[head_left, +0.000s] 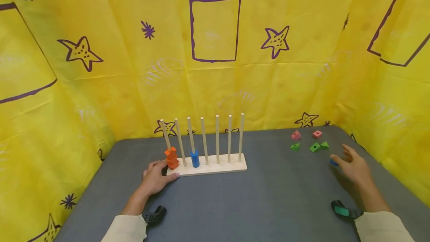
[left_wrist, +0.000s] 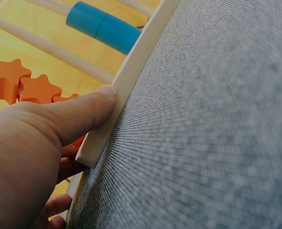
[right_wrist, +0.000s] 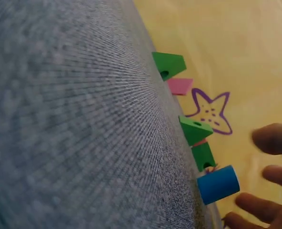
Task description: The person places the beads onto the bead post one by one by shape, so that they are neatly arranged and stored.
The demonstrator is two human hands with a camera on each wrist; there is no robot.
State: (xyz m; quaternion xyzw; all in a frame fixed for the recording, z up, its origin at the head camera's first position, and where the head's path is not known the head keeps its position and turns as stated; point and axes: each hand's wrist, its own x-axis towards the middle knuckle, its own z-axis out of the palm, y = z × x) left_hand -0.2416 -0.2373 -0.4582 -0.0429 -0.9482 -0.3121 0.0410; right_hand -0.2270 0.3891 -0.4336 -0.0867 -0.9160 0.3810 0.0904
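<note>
A wooden peg stand (head_left: 218, 167) with several upright rods stands left of the table's middle. Orange star beads (head_left: 171, 158) are stacked on its leftmost rod, and two blue cylinder beads (left_wrist: 103, 27) sit on the third rod. My left hand (head_left: 156, 177) grips the left end of the stand's base, thumb along the front edge and fingers behind. Over at the right, my right hand (head_left: 354, 167) hovers with fingers spread beside a loose blue cylinder bead (right_wrist: 218, 185). In the right wrist view a gap shows between fingertips and bead.
Green triangular beads (head_left: 314, 147) and pink beads (head_left: 317, 134) lie on the grey table (head_left: 255, 204) beyond my right hand. A yellow patterned curtain (head_left: 215, 85) encloses the back and both sides.
</note>
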